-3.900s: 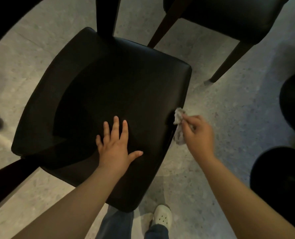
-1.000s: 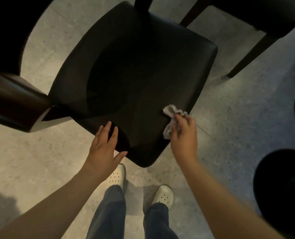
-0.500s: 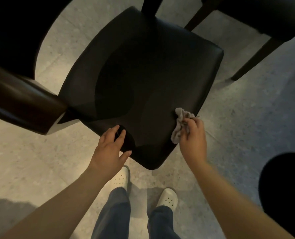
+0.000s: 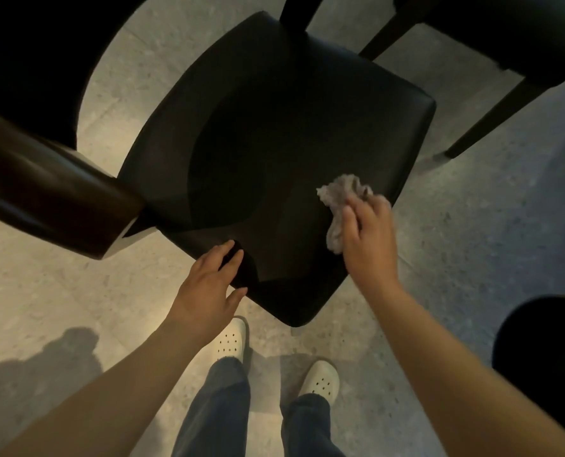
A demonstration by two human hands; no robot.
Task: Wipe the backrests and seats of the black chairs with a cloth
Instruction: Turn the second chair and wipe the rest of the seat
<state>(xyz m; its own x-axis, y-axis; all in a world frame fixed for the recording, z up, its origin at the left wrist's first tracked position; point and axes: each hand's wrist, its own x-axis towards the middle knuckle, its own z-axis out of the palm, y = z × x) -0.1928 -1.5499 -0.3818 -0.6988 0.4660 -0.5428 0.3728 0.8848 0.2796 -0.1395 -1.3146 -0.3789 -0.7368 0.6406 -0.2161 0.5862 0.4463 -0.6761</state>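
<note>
The one crumpled grey cloth (image 4: 337, 196) is now shifted inward from the right edge onto the glossy black seat (image 4: 274, 143). The left hand (image 4: 208, 288) is rested, fingers relaxed, on the seat's near edge. The cloth is gripped in the right hand (image 4: 368, 239), and a second black chair (image 4: 505, 34) is seen beyond.

On seat (image 4: 274, 143), near right edge: cloth (image 4: 338, 196), held by right hand (image 4: 366, 239). At seat's near-left edge: left hand (image 4: 208, 285). Behind, right: second chair (image 4: 512, 41). Before seat, on floor (image 4: 456, 225): shoes (image 4: 319, 380).
</note>
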